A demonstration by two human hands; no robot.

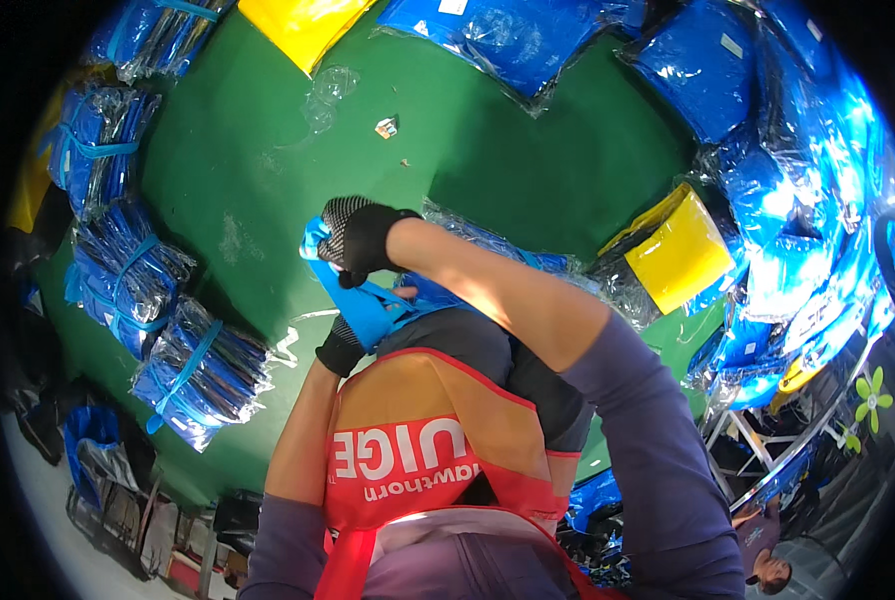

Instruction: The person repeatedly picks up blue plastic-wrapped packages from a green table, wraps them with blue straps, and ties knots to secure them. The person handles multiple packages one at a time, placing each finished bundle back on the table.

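A bundle of blue plastic-wrapped packages [498,240] lies across my lap, partly hidden behind my right forearm. A light blue strap [360,305] runs from the bundle's near end up to my right hand. My right hand [358,238], in a black glove with a dotted palm, is closed round the strap, with a crumpled end sticking out on its left side. Lower down, my left hand [342,348] in a black glove grips the strap close to the bundle. Bare fingertips show beside the strap there; the rest of those fingers are hidden.
Strapped bundles of blue packages [196,370] line the left side of the green floor [268,200]. Blue packages [508,45] lie ahead, beside a yellow one [303,25]. At right are a yellow package [680,248] and heaped blue packages [778,190]. Another person [763,550] is at lower right.
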